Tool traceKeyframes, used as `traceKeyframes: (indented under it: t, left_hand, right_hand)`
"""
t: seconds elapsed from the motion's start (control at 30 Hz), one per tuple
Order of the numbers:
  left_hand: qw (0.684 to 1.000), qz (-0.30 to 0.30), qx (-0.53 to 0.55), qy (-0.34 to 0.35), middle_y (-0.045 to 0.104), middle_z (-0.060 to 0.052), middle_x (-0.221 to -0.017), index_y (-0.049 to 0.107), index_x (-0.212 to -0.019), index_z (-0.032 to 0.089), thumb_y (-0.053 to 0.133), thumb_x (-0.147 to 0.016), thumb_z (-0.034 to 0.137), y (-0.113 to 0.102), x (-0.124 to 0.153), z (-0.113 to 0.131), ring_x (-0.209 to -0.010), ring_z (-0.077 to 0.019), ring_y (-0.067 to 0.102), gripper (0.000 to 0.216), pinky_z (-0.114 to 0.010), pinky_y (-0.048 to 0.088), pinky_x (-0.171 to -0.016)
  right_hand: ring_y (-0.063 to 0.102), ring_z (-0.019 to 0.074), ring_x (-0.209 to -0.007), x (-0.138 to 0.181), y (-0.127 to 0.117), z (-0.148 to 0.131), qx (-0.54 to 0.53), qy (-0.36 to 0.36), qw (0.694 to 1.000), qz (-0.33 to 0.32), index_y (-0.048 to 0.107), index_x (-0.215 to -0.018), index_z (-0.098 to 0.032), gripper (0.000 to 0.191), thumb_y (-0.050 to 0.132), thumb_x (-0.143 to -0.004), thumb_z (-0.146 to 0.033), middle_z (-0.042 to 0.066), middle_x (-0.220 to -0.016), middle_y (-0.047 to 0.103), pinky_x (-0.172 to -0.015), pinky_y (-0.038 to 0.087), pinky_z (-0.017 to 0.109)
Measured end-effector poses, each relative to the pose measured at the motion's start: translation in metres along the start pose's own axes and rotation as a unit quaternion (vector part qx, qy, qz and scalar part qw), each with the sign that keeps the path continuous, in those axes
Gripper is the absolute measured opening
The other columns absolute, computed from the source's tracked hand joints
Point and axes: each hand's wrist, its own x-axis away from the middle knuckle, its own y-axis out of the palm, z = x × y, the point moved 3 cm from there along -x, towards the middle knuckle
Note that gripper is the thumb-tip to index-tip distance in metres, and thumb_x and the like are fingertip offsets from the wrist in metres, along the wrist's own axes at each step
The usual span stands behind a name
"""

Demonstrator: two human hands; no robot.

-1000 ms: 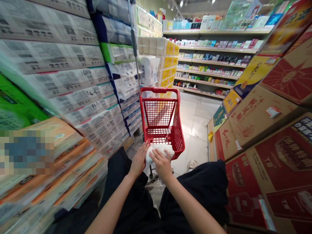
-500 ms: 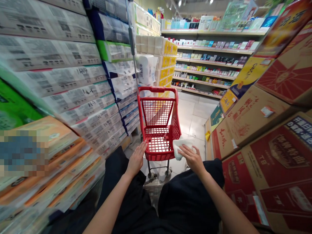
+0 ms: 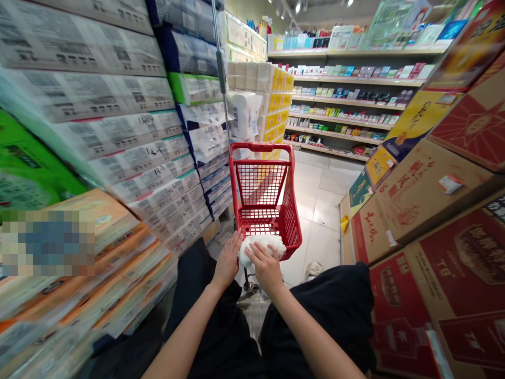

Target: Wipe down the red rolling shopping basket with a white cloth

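A white cloth [image 3: 263, 238] lies bunched over the near rim of a red basket cart [image 3: 291, 213], its long axis running left to right. The right hand [image 3: 268, 267] holds it down, fingers spread across it; the left hand [image 3: 228, 263] rests at the basket's left corner, fingers straight. Cloth and hands hide the rim's middle. The basket's grid floor shows. Beyond, shelves [image 3: 355, 81] hold small boxes, their labels illegible.
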Motion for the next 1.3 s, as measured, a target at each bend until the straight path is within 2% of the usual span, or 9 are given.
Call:
traceKeyframes:
  t: [0.13, 0.37, 0.5, 0.63, 0.9, 1.0, 1.07, 1.13, 1.3]
  left_hand:
    - [1.0, -0.011, -0.017, 0.017, 0.024, -0.007, -0.16, 0.01, -0.155, 0.021, 0.031, -0.079, -0.006, -0.003, 0.001, -0.003, -0.149, -0.019, 0.019, 0.084, -0.046, 0.032, -0.118]
    - [0.999, -0.035, -0.035, 0.023, 0.023, -0.006, -0.161, 0.013, -0.155, 0.017, 0.031, -0.072, -0.008, -0.008, -0.002, -0.002, -0.15, -0.0168, 0.016, 0.088, -0.042, 0.028, -0.12]
    - [0.999, -0.044, -0.015, 0.019, 0.023, -0.006, -0.161, 0.013, -0.155, 0.018, 0.031, -0.072, -0.008, -0.003, -0.004, 0.0, -0.15, -0.0168, 0.015, 0.089, -0.043, 0.027, -0.12]
    - [0.999, -0.029, 0.019, 0.004, 0.022, -0.006, -0.161, 0.014, -0.155, 0.019, 0.032, -0.073, -0.007, 0.002, -0.005, 0.003, -0.149, -0.0179, 0.017, 0.088, -0.045, 0.029, -0.119]
    - [0.999, -0.008, 0.04, -0.006, 0.024, -0.008, -0.16, 0.015, -0.154, 0.02, 0.032, -0.079, -0.005, 0.0, -0.002, 0.003, -0.149, -0.0182, 0.018, 0.081, -0.046, 0.029, -0.119]
    - [0.999, -0.005, 0.03, -0.008, 0.025, -0.01, -0.16, 0.015, -0.154, 0.019, 0.035, -0.084, -0.001, -0.002, -0.001, 0.001, -0.149, -0.019, 0.02, 0.076, -0.046, 0.03, -0.118]
    - [1.0, -0.008, 0.021, -0.003, 0.025, -0.009, -0.16, 0.015, -0.154, 0.019, 0.035, -0.083, -0.002, -0.004, 0.0, 0.0, -0.149, -0.0189, 0.02, 0.078, -0.046, 0.03, -0.118]
    - [1.0, -0.017, 0.01, 0.008, 0.025, -0.008, -0.16, 0.014, -0.155, 0.02, 0.033, -0.079, -0.005, -0.007, 0.0, -0.002, -0.149, -0.0182, 0.02, 0.082, -0.045, 0.03, -0.119]
    - [0.999, -0.031, -0.007, 0.027, 0.022, -0.006, -0.161, 0.01, -0.155, 0.021, 0.03, -0.074, -0.009, -0.008, -0.001, -0.005, -0.149, -0.0168, 0.018, 0.09, -0.043, 0.028, -0.12]
  right_hand:
    - [0.054, 0.0167, -0.127, 0.01, -0.012, 0.012, 0.004, -0.035, 0.999, -0.001, 0.057, -0.131, -0.032, 0.044, 0.044, -0.095, -0.011, -0.001, -0.134, 0.062, -0.11, 0.019, 0.038]
    - [0.058, 0.0181, -0.124, 0.039, -0.066, 0.084, 0.052, -0.029, 0.998, 0.006, 0.061, -0.127, -0.031, 0.042, 0.04, -0.097, -0.01, 0.002, -0.131, 0.064, -0.11, 0.022, 0.039]
    - [0.059, 0.0191, -0.122, 0.044, -0.087, 0.107, 0.07, -0.006, 0.998, -0.005, 0.063, -0.124, -0.029, 0.039, 0.042, -0.097, -0.01, 0.002, -0.129, 0.066, -0.108, 0.024, 0.04]
    - [0.06, 0.0199, -0.122, 0.043, -0.079, 0.095, 0.079, 0.039, 0.996, 0.017, 0.063, -0.122, -0.028, 0.04, 0.041, -0.096, -0.008, 0.002, -0.126, 0.067, -0.108, 0.023, 0.041]
    - [0.057, 0.019, -0.124, 0.007, -0.008, 0.008, 0.034, 0.024, 0.999, -0.014, 0.06, -0.127, -0.03, 0.044, 0.041, -0.094, -0.007, 0.002, -0.131, 0.065, -0.111, 0.016, 0.042]
    - [0.056, 0.0183, -0.124, -0.004, 0.004, -0.011, 0.032, 0.019, 0.999, -0.019, 0.06, -0.128, -0.03, 0.044, 0.043, -0.094, -0.007, 0.002, -0.131, 0.064, -0.112, 0.015, 0.042]
    - [0.056, 0.0175, -0.124, -0.004, 0.002, -0.01, 0.034, 0.005, 0.999, -0.029, 0.058, -0.13, -0.031, 0.045, 0.044, -0.094, -0.008, 0.002, -0.133, 0.063, -0.112, 0.014, 0.041]
    - [0.055, 0.0167, -0.125, 0.002, -0.007, 0.002, 0.039, -0.018, 0.998, -0.041, 0.056, -0.132, -0.033, 0.046, 0.044, -0.094, -0.009, 0.001, -0.134, 0.062, -0.113, 0.014, 0.041]
    - [0.058, 0.0166, -0.124, 0.032, -0.055, 0.067, 0.087, -0.039, 0.995, -0.039, 0.06, -0.128, -0.032, 0.044, 0.043, -0.095, -0.009, 0.001, -0.131, 0.064, -0.112, 0.017, 0.04]
